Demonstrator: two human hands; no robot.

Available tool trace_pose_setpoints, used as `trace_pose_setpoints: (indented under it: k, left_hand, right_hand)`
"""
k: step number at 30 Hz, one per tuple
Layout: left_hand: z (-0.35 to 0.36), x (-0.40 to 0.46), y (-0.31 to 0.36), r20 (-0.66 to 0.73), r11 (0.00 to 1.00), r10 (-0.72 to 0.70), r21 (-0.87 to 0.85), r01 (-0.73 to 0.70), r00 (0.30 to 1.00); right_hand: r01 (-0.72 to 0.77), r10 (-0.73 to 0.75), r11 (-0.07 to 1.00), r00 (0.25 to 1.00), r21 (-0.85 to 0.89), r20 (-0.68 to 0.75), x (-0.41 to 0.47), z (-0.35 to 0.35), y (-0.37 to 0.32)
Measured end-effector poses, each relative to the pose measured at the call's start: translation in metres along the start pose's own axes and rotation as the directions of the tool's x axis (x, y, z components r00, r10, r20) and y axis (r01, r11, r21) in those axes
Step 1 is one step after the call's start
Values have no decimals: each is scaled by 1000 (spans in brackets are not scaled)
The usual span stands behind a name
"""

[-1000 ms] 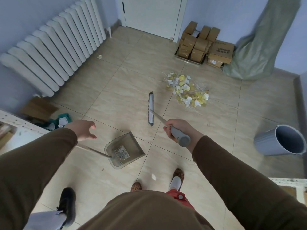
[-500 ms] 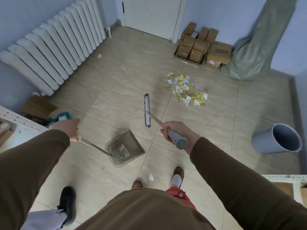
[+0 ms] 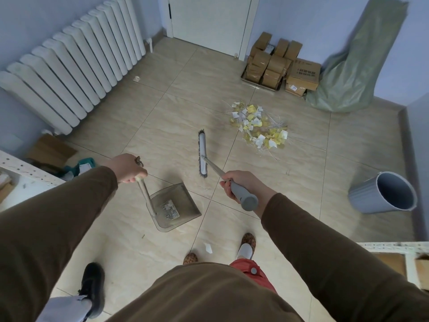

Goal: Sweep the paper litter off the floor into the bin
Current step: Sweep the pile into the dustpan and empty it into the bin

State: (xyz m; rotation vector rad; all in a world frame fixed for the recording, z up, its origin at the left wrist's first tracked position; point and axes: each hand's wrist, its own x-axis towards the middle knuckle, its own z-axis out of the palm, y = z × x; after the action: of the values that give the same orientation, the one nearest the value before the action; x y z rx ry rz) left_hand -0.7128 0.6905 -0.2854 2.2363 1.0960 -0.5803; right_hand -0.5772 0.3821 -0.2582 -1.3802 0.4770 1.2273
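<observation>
- Both hands are loaded and ready: the right hand (image 3: 239, 183) is wrapped around the grey grip of the broom (image 3: 202, 156), and the left hand (image 3: 127, 168) is curled round the top of the dustpan (image 3: 175, 206) handle.
- Broom head sits on the tiles, side-on, in the middle of the floor, with no paper against its bristles.
- Dustpan rests flat on the floor just near and left of the broom head; apart from a label in its base, it looks to hold nothing yet.
- Progress call: the litter looks gathered, but none of it is in the pan, and I see none in the bin, though only part of its inside shows. The real sweep, by my reading, is yet to start.
- Paper litter (image 3: 257, 126) lies in one loose heap of yellow and white scraps mixed with thin straws, far and right of the broom head, well apart from both hands.
- One stray white scrap (image 3: 208, 247) lies near, between the feet, and another small bit (image 3: 137, 78) sits far left by the radiator (image 3: 76, 66).
- Bin (image 3: 383, 194) lies tipped on its side at the right, mouth facing this way, well apart from the heap and beyond the right hand.
- What's left, as I judge it: brush the heap into the pan, collect the strays, then empty it all into the bin.
</observation>
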Motion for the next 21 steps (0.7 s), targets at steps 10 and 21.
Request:
trace_pose_setpoints:
  k: [10,21]
  left_hand:
    - [0,29,142,91,986,112,116,-122,990]
    - [9,95,313,4,987,105,-125,-103,994]
  right_hand:
    - [82,-82,997,996,7,-44,-1,-51,-33]
    - [223,-245,959,962,-173,-117,16,-203,-144]
